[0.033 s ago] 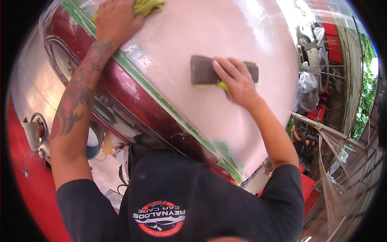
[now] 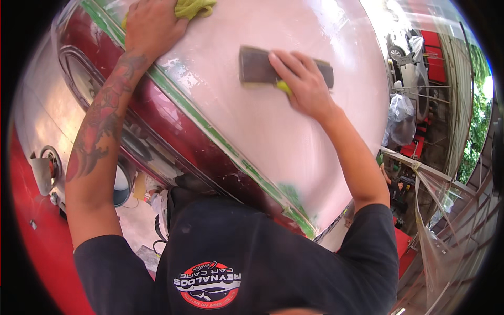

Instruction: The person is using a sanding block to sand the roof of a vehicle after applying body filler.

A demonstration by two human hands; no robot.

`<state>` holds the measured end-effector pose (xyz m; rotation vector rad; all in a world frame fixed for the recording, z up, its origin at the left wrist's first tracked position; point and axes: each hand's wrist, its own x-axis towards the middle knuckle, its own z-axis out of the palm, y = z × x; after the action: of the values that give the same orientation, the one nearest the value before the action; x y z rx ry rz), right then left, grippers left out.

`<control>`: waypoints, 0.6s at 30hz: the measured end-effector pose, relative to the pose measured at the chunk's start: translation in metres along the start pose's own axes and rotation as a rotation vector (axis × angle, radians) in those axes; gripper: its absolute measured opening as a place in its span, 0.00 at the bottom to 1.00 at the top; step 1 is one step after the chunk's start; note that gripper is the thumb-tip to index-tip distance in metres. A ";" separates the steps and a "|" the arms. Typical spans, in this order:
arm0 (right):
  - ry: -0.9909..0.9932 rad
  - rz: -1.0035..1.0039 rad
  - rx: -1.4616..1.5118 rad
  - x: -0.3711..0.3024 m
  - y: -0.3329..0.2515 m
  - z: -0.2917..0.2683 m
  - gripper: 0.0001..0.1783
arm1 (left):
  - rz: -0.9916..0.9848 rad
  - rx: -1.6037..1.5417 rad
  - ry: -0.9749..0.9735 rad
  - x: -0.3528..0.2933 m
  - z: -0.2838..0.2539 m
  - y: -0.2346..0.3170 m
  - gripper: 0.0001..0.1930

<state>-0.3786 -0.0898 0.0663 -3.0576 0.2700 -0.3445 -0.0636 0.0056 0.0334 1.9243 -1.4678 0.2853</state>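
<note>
A long dark sanding block (image 2: 254,66) lies against a car's pale pinkish panel (image 2: 236,136), far and right of the middle. My right hand (image 2: 307,84) is closed over it, fingers across its top. A small yellow-green bit (image 2: 284,87) shows beside my fingers; I cannot make out what it is. At the far left, my left hand (image 2: 152,29) grips a crumpled yellow-green cloth (image 2: 195,7) at the panel's edge. Cloth shows on both sides of this hand, whose fingertips are partly hidden. Green strips (image 2: 210,131) run along the panel's border above the dark red bodywork (image 2: 173,126).
A bucket (image 2: 122,186) stands on the floor at left, below the car's side. At right are plastic-wrapped items (image 2: 400,118), a white car (image 2: 404,50) and a wooden frame with hanging plastic sheeting (image 2: 433,247). Another person (image 2: 392,184) is partly visible there.
My right hand and the sanding block have moved a little farther away and slightly left across the panel. My left hand stays on the cloth.
</note>
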 end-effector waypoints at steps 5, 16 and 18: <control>0.131 0.077 -0.120 0.075 0.028 0.027 0.27 | 0.054 -0.057 0.016 0.007 -0.001 -0.003 0.18; -0.137 0.358 0.009 -0.195 -0.142 -0.040 0.29 | -0.037 0.028 -0.013 -0.003 -0.003 -0.004 0.19; -0.113 0.270 0.005 -0.169 -0.108 -0.032 0.30 | -0.033 0.018 -0.004 -0.005 -0.004 -0.003 0.19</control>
<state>-0.5301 0.0455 0.0683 -2.9670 0.6640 -0.1563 -0.0618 0.0119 0.0325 1.9625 -1.4393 0.2798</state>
